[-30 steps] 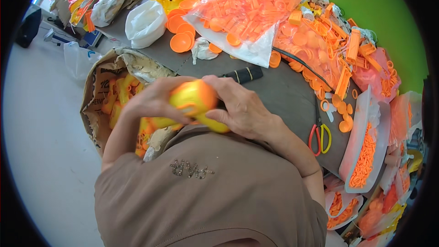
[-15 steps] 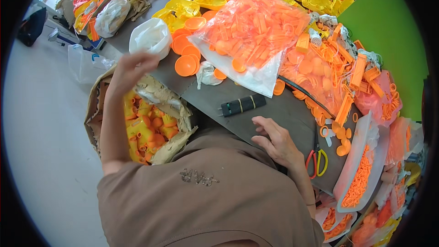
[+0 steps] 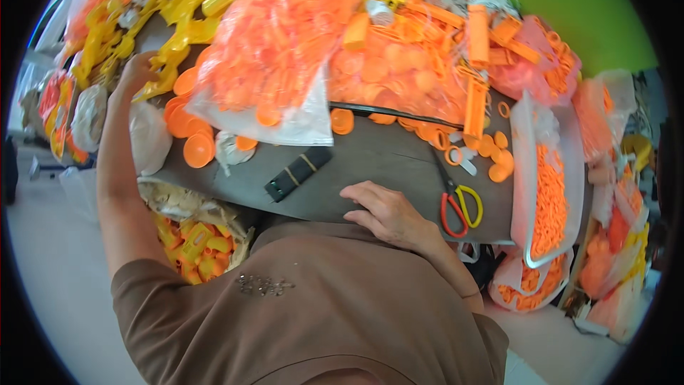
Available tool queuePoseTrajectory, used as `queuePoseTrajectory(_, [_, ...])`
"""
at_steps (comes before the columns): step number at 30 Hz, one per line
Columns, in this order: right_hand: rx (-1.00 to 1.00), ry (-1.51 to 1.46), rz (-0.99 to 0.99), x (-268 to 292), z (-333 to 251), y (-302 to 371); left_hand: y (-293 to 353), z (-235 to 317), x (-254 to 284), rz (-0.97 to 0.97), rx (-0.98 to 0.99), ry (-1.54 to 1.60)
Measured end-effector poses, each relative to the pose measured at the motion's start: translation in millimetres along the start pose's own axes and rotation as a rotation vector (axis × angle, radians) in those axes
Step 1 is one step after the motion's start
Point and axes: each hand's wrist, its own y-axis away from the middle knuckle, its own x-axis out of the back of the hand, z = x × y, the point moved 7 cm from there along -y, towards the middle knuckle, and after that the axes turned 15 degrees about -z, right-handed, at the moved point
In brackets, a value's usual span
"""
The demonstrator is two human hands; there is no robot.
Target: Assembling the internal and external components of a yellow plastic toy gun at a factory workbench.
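My left hand (image 3: pixel 137 73) reaches to the far left of the table, up against some yellow plastic parts (image 3: pixel 169 64). Its fingers are mostly hidden, so whether it grips a part is unclear. Below that hand stands a white plastic bag (image 3: pixel 148 137), beside several orange round cups (image 3: pixel 198 150). At the table's near edge my right hand (image 3: pixel 385 212) is empty, its fingers loosely stretched and apart. A black bundle (image 3: pixel 299 172) with two bands lies to the left of it. To its right are scissors (image 3: pixel 459 207) with one red and one yellow handle loop.
A clear bag of orange pieces (image 3: pixel 274 50) lies mid-table, next to piled orange parts (image 3: pixel 399 64). On the right stands a clear bin (image 3: pixel 524 171) of small orange rings. A box (image 3: pixel 185 203) of yellow and orange parts sits below the left table edge.
My left hand has moved from above the box and white bag to the yellow parts at the far left. My view has turned and shifted. The right hand still rests by the table's near edge.
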Motion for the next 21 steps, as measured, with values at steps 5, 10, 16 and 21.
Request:
queuePoseTrajectory(5, [0.009,-0.012,0.058,9.4,1.8,7.9,12.6,-6.2,19.5,0.229,-0.128,0.044])
queuePoseTrajectory(10, [0.029,0.007,0.134,28.0,-6.1,19.5,50.8,44.3,43.8,0.485,-0.126,0.325])
queuePoseTrajectory(16, [-0.216,0.024,0.618,119.1,32.4,65.5,161.5,322.2,-104.5,0.128,-0.872,0.256])
queuePoseTrajectory(21, [-0.430,0.273,0.842,229.4,84.6,70.7,211.6,414.1,-213.8,0.068,-0.875,-0.021])
